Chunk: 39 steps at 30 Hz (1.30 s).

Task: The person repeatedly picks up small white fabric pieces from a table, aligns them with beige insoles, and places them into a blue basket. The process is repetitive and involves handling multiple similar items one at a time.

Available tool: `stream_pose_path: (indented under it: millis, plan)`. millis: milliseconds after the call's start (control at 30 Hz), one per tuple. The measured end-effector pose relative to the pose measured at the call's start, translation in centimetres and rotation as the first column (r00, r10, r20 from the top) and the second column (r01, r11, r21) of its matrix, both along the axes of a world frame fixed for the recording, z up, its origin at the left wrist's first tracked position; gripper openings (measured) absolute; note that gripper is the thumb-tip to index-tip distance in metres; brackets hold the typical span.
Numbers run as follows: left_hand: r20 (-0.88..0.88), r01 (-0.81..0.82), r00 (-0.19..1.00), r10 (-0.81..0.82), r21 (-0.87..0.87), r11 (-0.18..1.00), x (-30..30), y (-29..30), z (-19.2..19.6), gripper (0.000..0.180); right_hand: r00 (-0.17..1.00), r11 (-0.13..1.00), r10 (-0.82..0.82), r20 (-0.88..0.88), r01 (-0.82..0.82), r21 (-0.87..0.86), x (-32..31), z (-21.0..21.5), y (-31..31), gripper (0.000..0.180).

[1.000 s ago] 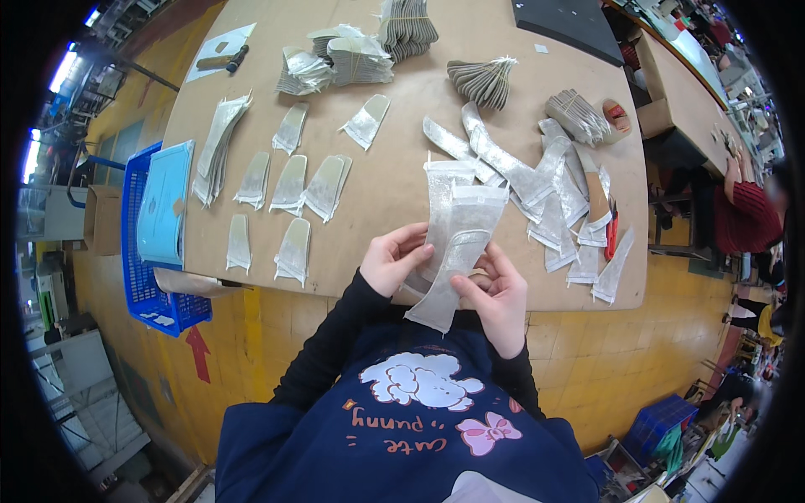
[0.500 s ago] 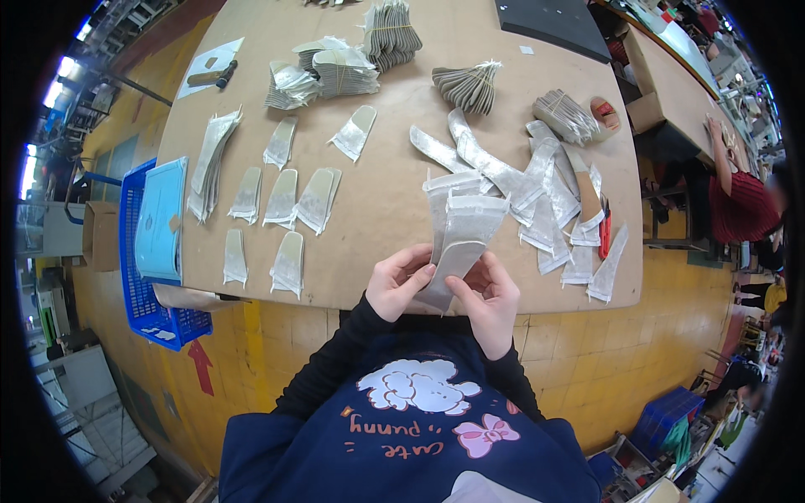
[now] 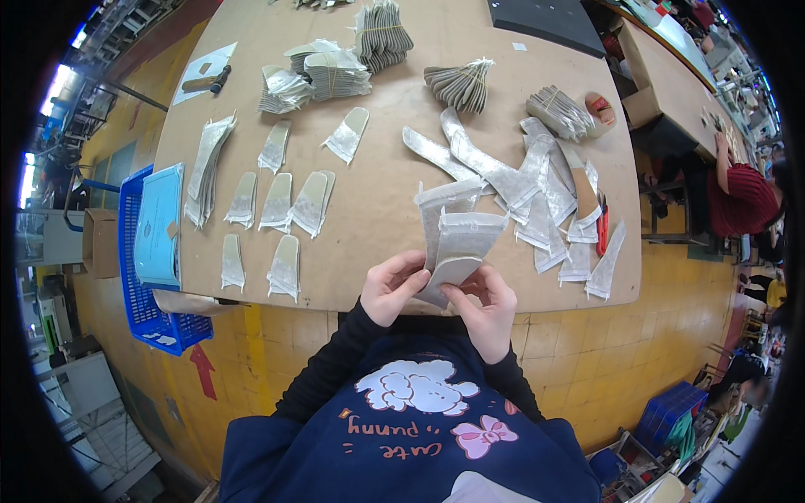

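Close to the table's near edge, my left hand [image 3: 392, 287] pinches the lower left side of a few tapered grey-white fabric pieces [image 3: 468, 235], probably shoe parts. My right hand [image 3: 485, 307] grips the same pieces from the right, its thumb on their front. They stand up between my hands with frayed wide ends at the top, and a smaller rounded grey piece overlaps the front one. Beyond them lies a loose pile of curved silvery pieces [image 3: 537, 193]. To the left, several similar tapered pieces [image 3: 277, 201] lie spread out flat.
Banded bundles of grey pieces [image 3: 381, 38] stand at the back of the table [image 3: 360, 193]. A hammer [image 3: 208, 84] rests on white paper. A blue crate [image 3: 134, 251] with blue folders adjoins the left edge. A red-handled tool [image 3: 602, 230] lies right. Another person [image 3: 746, 197] sits beyond.
The held pieces have shifted slightly, and the small rounded grey piece on the front sits lower. Both hands keep their hold. The whole view has drifted a little.
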<state>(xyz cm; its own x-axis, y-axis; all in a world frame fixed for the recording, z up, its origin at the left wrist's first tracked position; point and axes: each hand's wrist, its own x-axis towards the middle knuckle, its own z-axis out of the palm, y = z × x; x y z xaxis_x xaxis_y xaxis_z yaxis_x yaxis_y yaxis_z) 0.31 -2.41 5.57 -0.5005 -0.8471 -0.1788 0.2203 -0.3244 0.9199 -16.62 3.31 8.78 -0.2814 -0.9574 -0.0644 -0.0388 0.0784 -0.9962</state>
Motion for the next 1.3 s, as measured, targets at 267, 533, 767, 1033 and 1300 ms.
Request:
stream_pose_path:
  millis: [267,533,767,1033,1300]
  plan:
    - [0.006,0.002,1.000,-0.002,0.014,1.000,0.1,0.0,0.0,0.030,1.000,1.000,0.008,0.010,-0.008,-0.008,0.0,0.2,0.0,0.038]
    - [0.009,-0.003,1.000,0.003,0.012,1.000,0.1,-0.1,-0.2,0.029,0.999,0.999,0.042,-0.003,-0.042,0.004,-0.3,0.1,0.0,0.036]
    - [0.005,0.003,1.000,-0.003,0.023,1.000,0.3,-0.3,-0.5,0.030,0.998,1.000,0.017,0.057,-0.016,-0.009,-0.3,0.0,-0.1,0.038]
    - [0.134,-0.193,0.971,0.197,-0.044,0.980,3.3,-3.0,-2.8,0.034,0.983,0.983,-0.172,0.066,0.167,0.083,-1.7,-1.8,-1.0,0.059]
    - [0.086,-0.036,0.996,0.021,0.170,0.985,2.7,-0.9,-0.3,0.045,0.874,0.896,0.083,-0.479,-0.276,-0.348,-2.9,-1.5,-0.3,0.061]
